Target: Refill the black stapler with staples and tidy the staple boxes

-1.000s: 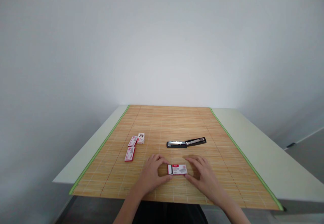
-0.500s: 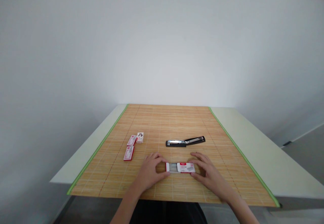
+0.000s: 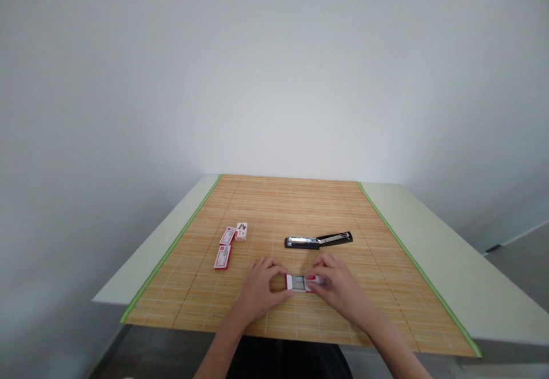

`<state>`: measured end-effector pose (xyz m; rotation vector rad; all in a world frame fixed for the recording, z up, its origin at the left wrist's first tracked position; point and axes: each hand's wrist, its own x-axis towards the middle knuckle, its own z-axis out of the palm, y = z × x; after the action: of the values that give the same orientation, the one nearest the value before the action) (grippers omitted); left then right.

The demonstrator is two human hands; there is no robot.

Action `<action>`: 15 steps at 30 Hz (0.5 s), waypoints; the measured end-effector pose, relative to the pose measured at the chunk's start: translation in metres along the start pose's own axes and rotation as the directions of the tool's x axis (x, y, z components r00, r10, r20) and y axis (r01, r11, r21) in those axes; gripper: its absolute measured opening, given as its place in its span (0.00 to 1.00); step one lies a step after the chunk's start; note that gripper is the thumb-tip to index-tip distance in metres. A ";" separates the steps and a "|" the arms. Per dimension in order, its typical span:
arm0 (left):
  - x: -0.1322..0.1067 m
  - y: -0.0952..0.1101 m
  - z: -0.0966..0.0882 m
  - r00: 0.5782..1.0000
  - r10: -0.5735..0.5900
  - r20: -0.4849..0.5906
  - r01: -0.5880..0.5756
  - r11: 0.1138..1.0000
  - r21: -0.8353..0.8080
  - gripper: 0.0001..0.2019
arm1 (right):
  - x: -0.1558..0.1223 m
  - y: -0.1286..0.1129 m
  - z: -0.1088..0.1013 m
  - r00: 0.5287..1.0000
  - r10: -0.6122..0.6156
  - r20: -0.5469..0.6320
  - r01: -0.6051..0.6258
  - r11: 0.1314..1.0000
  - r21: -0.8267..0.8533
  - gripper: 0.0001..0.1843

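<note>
A small red-and-white staple box (image 3: 298, 283) lies near the mat's front edge, its inner tray drawn partly out to the left with grey staples showing. My left hand (image 3: 263, 287) pinches the tray's left end between thumb and fingers. Over the sleeve on the right, my right hand (image 3: 337, 284) has thumb and fingers closed around it, hiding most of the printed top. Just beyond the hands a black stapler (image 3: 318, 240) lies opened out flat, its metal magazine exposed.
To the left lie two more red-and-white staple boxes (image 3: 222, 257) and a small white box (image 3: 241, 231) with a stapler picture. A bamboo mat (image 3: 295, 202) with green edging covers the middle of the white table (image 3: 433, 242). Behind stands a plain wall (image 3: 278, 82).
My right hand has moved left from the box's right end onto its sleeve, covering the print. My left hand stays at the tray end. The whole view has shifted slightly.
</note>
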<state>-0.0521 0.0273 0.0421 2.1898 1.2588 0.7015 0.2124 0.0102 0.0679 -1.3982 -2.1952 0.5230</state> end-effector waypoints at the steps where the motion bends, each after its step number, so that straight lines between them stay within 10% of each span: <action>1: 0.000 0.000 0.000 1.000 0.003 -0.002 -0.003 1.000 0.002 0.18 | 0.006 -0.007 0.002 1.000 -0.014 0.019 0.015 0.998 -0.056 0.05; 9: -0.001 0.000 0.001 1.000 -0.003 -0.009 0.003 1.000 0.002 0.17 | 0.035 -0.032 0.015 0.985 -0.073 0.159 0.116 0.952 -0.282 0.04; 15: -0.001 -0.001 0.001 1.000 0.003 -0.011 -0.003 1.000 -0.003 0.17 | 0.027 -0.029 0.008 0.998 -0.049 0.046 0.053 0.993 -0.105 0.05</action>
<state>-0.0526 0.0268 0.0405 2.1889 1.2593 0.7177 0.1772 0.0223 0.0829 -1.3920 -2.3169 0.4279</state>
